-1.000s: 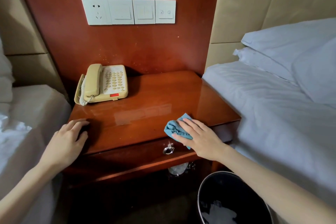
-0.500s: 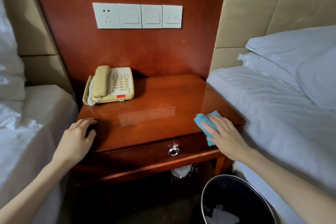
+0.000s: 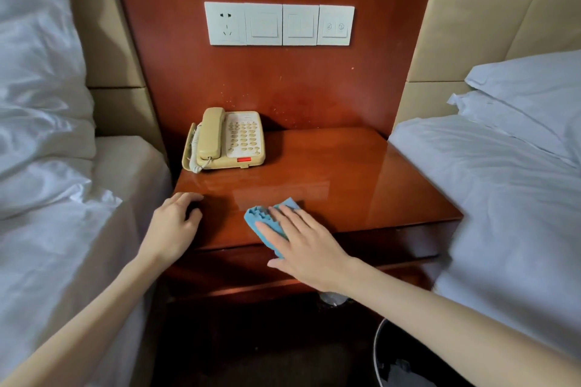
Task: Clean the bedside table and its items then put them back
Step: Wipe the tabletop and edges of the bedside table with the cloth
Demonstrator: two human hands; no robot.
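Note:
The glossy red-brown bedside table (image 3: 361,179) stands between two beds. A beige telephone (image 3: 224,140) with its handset on the cradle sits at the table's back left corner. My right hand (image 3: 301,245) lies flat on a blue cloth (image 3: 262,220), pressing it onto the front edge of the tabletop, left of the middle. My left hand (image 3: 173,225) rests with curled fingers on the front left corner of the table and holds nothing. The drawer front under my right hand is mostly hidden.
White-sheeted beds flank the table: a rumpled duvet (image 3: 41,135) on the left, pillows (image 3: 531,94) on the right. A switch and socket panel (image 3: 278,23) is on the wood wall above. A black waste bin (image 3: 405,361) stands on the floor at lower right.
My right hand slid the blue cloth along the front edge from the right corner to left of the middle. The left hand stayed on its corner. The view shifted right.

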